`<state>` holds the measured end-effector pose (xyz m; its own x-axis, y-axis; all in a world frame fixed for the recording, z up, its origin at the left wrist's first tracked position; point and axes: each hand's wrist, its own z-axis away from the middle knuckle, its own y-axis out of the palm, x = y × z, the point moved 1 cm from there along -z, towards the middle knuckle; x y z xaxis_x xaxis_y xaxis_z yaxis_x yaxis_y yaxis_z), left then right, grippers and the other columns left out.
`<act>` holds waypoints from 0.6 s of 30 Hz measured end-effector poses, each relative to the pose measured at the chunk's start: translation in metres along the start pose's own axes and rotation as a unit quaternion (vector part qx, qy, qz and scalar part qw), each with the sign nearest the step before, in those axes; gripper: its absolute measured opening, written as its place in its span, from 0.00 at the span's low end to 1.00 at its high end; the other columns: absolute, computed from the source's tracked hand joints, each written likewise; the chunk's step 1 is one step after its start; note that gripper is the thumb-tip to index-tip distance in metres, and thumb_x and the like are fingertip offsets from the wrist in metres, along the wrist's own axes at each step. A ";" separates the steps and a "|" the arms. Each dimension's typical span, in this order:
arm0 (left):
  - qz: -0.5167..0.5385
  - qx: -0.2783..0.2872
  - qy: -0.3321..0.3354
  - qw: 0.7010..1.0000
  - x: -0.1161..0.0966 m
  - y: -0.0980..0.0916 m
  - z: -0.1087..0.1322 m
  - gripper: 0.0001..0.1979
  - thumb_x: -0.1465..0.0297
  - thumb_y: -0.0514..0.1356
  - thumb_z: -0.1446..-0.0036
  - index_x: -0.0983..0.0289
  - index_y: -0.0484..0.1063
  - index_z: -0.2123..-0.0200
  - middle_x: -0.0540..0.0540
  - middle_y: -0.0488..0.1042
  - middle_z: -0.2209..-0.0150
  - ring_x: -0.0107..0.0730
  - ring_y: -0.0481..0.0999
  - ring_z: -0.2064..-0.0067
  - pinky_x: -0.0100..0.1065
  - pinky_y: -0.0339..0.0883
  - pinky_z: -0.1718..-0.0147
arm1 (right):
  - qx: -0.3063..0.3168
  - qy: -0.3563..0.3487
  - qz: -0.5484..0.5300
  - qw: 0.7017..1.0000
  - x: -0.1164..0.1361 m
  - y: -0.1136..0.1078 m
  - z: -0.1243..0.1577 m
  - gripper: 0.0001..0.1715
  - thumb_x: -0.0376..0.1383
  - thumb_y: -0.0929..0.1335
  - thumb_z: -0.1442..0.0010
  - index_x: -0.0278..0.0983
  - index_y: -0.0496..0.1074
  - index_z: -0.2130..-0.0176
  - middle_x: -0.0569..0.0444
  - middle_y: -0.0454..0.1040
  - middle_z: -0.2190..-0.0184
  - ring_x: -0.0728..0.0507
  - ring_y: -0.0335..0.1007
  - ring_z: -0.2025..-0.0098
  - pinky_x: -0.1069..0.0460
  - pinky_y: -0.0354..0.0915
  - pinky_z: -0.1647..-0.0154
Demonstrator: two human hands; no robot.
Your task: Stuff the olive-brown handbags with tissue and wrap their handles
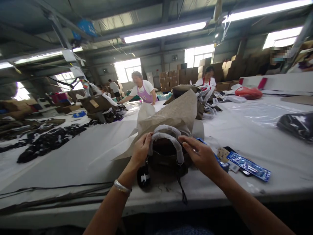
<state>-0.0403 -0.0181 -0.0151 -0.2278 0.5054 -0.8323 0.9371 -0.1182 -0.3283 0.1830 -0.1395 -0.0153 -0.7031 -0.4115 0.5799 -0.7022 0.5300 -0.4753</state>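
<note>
Forward: left hand [141,149] fingers [147,138] pinch wrapped handle [166,136]; right hand [201,156] flat, open, touching handle.

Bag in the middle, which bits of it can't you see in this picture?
Head view: the inside of the bag is hidden by crumpled paper and the wrapped handles.
Head view: its far side sits behind the paper.
Head view: the left hand curls its fingertips out of sight, so its grip is unclear.
Head view: the print on the blue packet is too small.
</note>
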 end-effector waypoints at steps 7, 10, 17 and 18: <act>0.019 0.111 -0.057 0.992 -0.018 0.003 0.022 0.28 0.49 0.47 0.33 0.67 0.75 0.58 0.52 0.75 0.77 0.33 0.75 0.78 0.29 0.66 0.80 | 0.119 0.008 -0.085 0.989 -0.037 0.008 -0.021 0.22 0.42 0.62 0.30 0.37 0.71 0.42 0.48 0.76 0.44 0.40 0.72 0.42 0.44 0.68 0.39; -0.025 0.189 -0.018 0.982 -0.043 -0.010 0.032 0.19 0.55 0.57 0.35 0.64 0.79 0.64 0.53 0.79 0.72 0.34 0.79 0.72 0.30 0.71 0.73 | 0.129 -0.014 -0.038 0.991 -0.041 0.001 -0.031 0.21 0.41 0.64 0.31 0.36 0.72 0.43 0.48 0.77 0.46 0.39 0.74 0.44 0.44 0.71 0.42; -0.284 -0.068 0.202 0.935 -0.040 -0.049 -0.002 0.37 0.59 0.69 0.44 0.55 0.61 0.34 0.58 0.61 0.32 0.49 0.58 0.31 0.50 0.53 0.33 | 0.033 -0.361 0.049 0.931 0.019 -0.021 -0.063 0.19 0.28 0.65 0.32 0.39 0.70 0.43 0.51 0.79 0.49 0.49 0.76 0.48 0.57 0.70 0.45; -0.262 -0.015 0.157 0.952 -0.028 -0.048 -0.010 0.39 0.58 0.68 0.43 0.58 0.58 0.32 0.60 0.60 0.31 0.50 0.57 0.31 0.52 0.53 0.33 | 0.054 -0.403 0.070 0.911 0.026 -0.016 -0.075 0.21 0.29 0.65 0.32 0.39 0.68 0.41 0.50 0.77 0.45 0.47 0.72 0.42 0.53 0.67 0.39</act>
<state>-0.0758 -0.0178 0.0288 -0.5801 0.7197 -0.3813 0.7250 0.2429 -0.6445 0.1844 -0.1034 0.0572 -0.6089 -0.7799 -0.1445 -0.5763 0.5602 -0.5951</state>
